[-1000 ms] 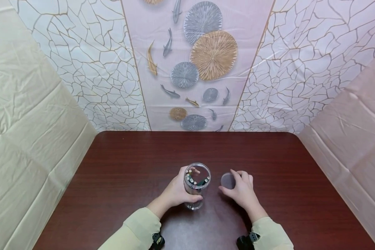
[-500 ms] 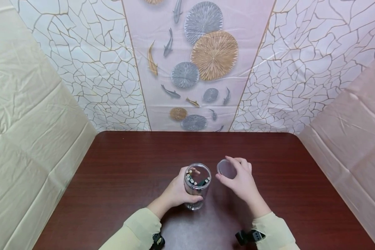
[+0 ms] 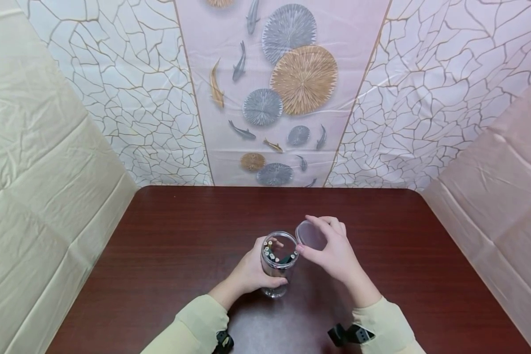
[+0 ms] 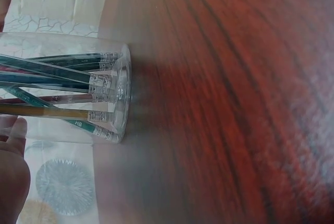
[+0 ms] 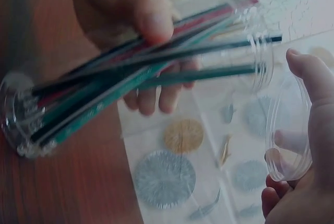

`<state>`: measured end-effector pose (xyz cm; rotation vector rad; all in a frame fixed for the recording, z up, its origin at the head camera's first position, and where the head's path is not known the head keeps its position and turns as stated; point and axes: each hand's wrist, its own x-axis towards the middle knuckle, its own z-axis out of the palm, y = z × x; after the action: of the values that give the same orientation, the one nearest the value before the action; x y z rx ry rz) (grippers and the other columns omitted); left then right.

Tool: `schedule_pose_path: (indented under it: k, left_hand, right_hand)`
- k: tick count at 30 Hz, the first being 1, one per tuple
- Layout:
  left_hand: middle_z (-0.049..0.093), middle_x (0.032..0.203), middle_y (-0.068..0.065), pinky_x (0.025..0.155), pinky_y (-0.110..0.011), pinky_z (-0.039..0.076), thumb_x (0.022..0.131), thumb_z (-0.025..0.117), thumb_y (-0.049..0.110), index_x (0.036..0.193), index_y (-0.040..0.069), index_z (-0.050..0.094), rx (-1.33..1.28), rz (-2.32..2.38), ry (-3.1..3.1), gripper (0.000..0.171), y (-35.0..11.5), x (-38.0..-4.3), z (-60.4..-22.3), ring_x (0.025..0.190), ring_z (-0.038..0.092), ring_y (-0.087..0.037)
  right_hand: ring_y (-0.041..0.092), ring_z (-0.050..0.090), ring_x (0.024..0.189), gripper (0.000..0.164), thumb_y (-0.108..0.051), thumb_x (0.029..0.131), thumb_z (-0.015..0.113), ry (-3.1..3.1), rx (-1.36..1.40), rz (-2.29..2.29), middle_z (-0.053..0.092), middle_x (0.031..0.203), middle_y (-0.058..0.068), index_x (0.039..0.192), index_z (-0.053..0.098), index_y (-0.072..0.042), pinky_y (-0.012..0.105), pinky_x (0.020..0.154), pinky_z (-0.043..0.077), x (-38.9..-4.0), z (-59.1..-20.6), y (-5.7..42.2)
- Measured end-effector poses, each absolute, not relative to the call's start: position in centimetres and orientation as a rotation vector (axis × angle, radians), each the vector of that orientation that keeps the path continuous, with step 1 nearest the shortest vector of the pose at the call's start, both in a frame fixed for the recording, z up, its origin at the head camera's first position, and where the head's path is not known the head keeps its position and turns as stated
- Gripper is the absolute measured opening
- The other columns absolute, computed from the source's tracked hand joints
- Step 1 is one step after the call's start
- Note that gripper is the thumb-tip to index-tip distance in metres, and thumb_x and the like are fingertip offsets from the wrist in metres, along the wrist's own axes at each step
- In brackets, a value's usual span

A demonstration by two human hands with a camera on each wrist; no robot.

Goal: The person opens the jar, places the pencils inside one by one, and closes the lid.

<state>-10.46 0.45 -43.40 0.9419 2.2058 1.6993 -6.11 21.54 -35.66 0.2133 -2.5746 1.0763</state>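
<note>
A clear jar (image 3: 274, 290) of pencils (image 4: 62, 112) stands upright on the table with its mouth uncovered. My left hand (image 3: 252, 268) grips its side, thumb in front and fingers round the back. Several dark, green, red and yellow pencils (image 5: 141, 72) lean inside the jar, some tips level with its rim. A round clear lid (image 5: 288, 130) is pinched by its edge between the thumb and fingers of my right hand (image 3: 334, 248). The lid is tilted and raised just right of the jar's mouth. Whether it touches the rim I cannot tell.
The dark red-brown wooden table (image 3: 194, 221) has its far edge against a patterned cloth backdrop (image 3: 265, 137). Plain pale cloths (image 3: 48, 196) hang at both sides. A black strap device (image 3: 351, 335) sits on the right wrist.
My right hand has lifted the lid off the table, tilted it and brought it left, close to the jar's mouth. The left hand and the jar have stayed in place.
</note>
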Motion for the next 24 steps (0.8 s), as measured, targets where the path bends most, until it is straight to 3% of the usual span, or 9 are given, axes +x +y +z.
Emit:
schedule_pose_path:
  k: [5,17,24]
  left_hand:
    - [0.054,0.122,0.004,0.094,-0.027,0.041,0.062,0.088,0.018,0.132,0.007,0.033,0.969,1.692,2.234,0.090,0.4,-10.5,-43.5,0.106,0.056,-0.011]
    - [0.054,0.121,-0.002,0.091,-0.031,0.043,0.059,0.088,0.027,0.134,0.009,0.033,0.910,1.604,2.323,0.095,0.4,-10.6,-43.6,0.104,0.055,-0.013]
    - [0.051,0.122,-0.004,0.089,-0.034,0.044,0.060,0.087,0.033,0.136,0.007,0.031,0.845,1.572,2.313,0.098,0.4,-10.6,-43.4,0.104,0.054,-0.015]
  right_hand:
    - [0.023,0.037,0.105,0.066,-0.027,0.068,0.082,-2.566,0.306,1.108,0.050,0.115,0.006,0.128,0.057,-0.012,0.041,0.077,0.041,-6.0,-35.0,20.4]
    - [0.018,0.036,0.103,0.074,-0.032,0.062,0.086,-2.540,0.529,1.010,0.048,0.114,0.000,0.128,0.058,-0.016,0.035,0.077,0.043,-5.9,-33.5,17.6]
    - [0.022,0.036,0.105,0.075,-0.036,0.060,0.086,-2.576,0.593,0.932,0.047,0.115,0.003,0.127,0.059,-0.017,0.039,0.082,0.040,-5.9,-33.1,16.7]
